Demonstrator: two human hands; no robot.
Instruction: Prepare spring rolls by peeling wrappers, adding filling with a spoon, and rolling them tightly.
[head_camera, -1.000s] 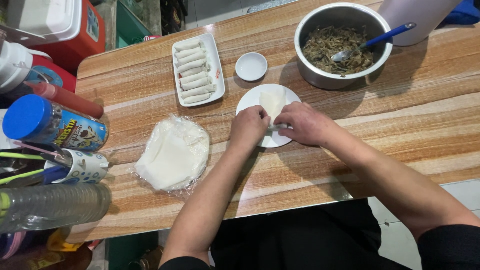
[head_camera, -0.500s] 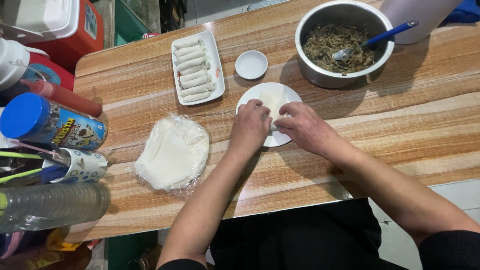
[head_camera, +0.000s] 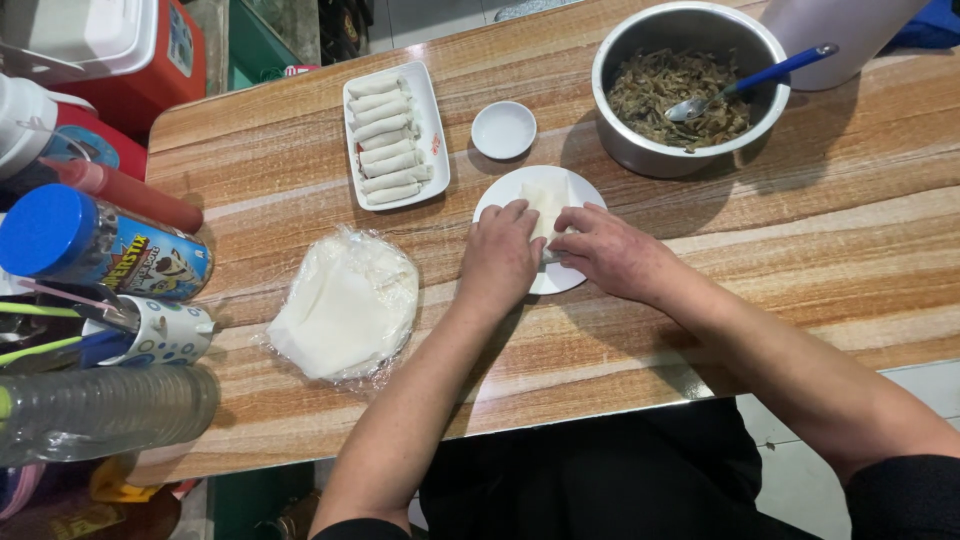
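My left hand (head_camera: 500, 256) and my right hand (head_camera: 607, 250) rest side by side on a round white plate (head_camera: 495, 195), fingers pressed onto a thin white wrapper (head_camera: 548, 196) that is folded over. The part under my fingers is hidden. Left of the plate lies a stack of round white wrappers in clear plastic (head_camera: 347, 304). Behind it a rectangular white tray (head_camera: 435, 140) holds several finished rolls (head_camera: 385, 140). A steel bowl (head_camera: 640, 155) of brown shredded filling (head_camera: 660, 90) stands at the back right with a blue-handled spoon (head_camera: 760, 77) in it.
A small empty white dish (head_camera: 503, 129) sits between tray and bowl. At the table's left end stand a blue-lidded canister (head_camera: 95, 243), a red sauce bottle (head_camera: 125, 190), a patterned cup (head_camera: 160, 332) and a clear plastic bottle (head_camera: 105, 410). A red cooler (head_camera: 140, 55) stands beyond.
Both hands have shifted slightly on the plate and closed further over the wrapper, which now shows less beyond the fingers. Nothing else has moved.
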